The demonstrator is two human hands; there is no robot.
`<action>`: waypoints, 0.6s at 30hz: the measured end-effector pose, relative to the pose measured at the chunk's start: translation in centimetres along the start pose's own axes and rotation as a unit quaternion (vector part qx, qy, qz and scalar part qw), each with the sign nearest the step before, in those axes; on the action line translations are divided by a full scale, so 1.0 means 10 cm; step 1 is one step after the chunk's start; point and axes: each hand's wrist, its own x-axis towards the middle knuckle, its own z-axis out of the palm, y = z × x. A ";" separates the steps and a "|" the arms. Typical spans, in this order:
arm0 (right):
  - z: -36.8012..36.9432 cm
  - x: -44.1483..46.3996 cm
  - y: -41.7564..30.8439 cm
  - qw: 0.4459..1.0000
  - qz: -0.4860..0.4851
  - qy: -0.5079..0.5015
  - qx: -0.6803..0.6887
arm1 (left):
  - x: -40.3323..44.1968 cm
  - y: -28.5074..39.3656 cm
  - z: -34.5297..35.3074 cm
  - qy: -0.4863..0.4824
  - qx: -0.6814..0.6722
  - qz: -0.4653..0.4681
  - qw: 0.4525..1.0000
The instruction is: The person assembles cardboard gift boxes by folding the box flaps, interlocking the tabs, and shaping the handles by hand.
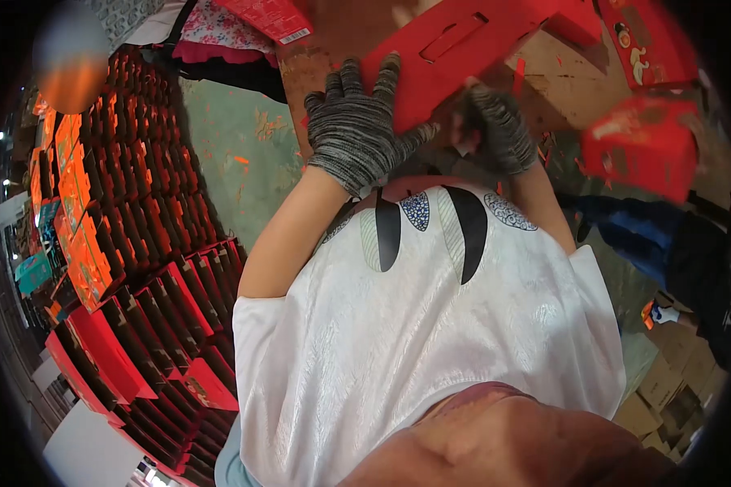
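Green floor (227,203) littered with orange scraps lies left of your single brown table (333,40), beyond it rows of red and orange cartons (138,162) too many to count. Two grey knit gloves cover your hands. Your left hand (356,134) rests flat, fingers spread wide, on one red slotted cardboard carton (471,45) over the table. Your right hand (495,130) is blurred beside the carton's near edge; you cannot tell whether it grips anything. At least three other red boxes (654,40) surround that carton.
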 end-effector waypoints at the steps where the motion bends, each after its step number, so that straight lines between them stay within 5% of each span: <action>1: -0.05 0.01 0.01 1.000 -0.003 -0.005 -0.004 | 0.02 0.00 0.01 -0.006 -0.004 -0.027 1.000; 3: -0.13 0.08 0.00 0.978 0.089 0.110 -0.153 | 0.00 0.03 -0.05 -0.024 0.013 -0.033 0.999; 6: -0.01 0.20 0.57 0.981 0.077 0.128 -0.122 | -0.09 0.00 -0.11 -0.025 0.025 -0.032 0.999; 11: 0.58 0.41 0.14 0.987 -0.062 0.046 -0.139 | -0.24 -0.33 -0.01 0.010 0.043 -0.069 0.997; 14: 0.73 0.73 0.51 0.994 -0.064 0.078 0.035 | -0.09 -0.35 -0.02 0.039 0.059 -0.171 0.983; 16: 0.72 0.91 0.54 0.987 -0.134 -0.085 -0.009 | 0.07 -0.28 -0.10 0.034 0.061 -0.246 0.967; 17: 0.71 0.93 0.57 0.986 -0.144 -0.079 -0.013 | 0.10 -0.29 -0.12 0.045 0.063 -0.241 0.967; 18: 0.67 0.88 0.64 0.975 -0.093 -0.137 -0.146 | 0.12 -0.33 -0.09 0.045 0.031 -0.248 0.967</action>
